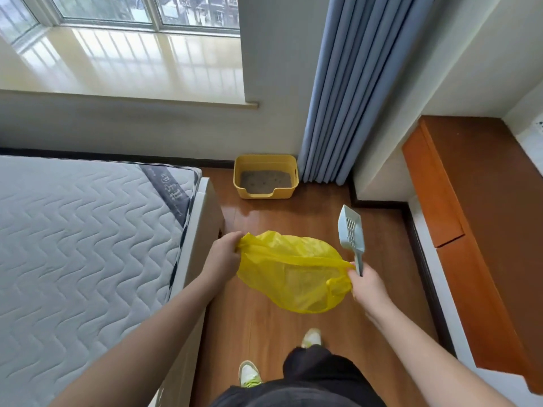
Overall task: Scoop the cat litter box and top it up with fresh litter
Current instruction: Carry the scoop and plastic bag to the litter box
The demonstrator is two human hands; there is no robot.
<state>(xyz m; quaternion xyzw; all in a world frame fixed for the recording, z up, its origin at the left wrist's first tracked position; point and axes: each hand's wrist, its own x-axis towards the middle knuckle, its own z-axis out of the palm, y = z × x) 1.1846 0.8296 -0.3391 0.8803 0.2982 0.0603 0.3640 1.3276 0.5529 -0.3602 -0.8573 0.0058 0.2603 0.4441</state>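
Head view, left to right: a bare mattress (pixel 82 230) fills the left side, leaving a strip of wood floor (pixel 264 333) where the person stands. The left hand (pixel 224 254) pinches one side of a yellow bag (pixel 293 274) at its rim, and the right hand (pixel 367 284) grips the other side — the two pulled apart, most likely to spread the mouth so waste can drop in. That right hand also clasps the handle of a grey scoop (pixel 351 230), slotted head pointing up and away, which keeps the tool ready without a third hand. Farther ahead, well apart from the hands, the yellow litter box (pixel 266 163) sits on the floor in the corner, touching or just beside a blue curtain (pixel 352 83) — its low entry faces the person. Grey litter with a few dark specks lies inside. No fresh litter supply shows. At far right runs an orange-brown cabinet (pixel 476 215).
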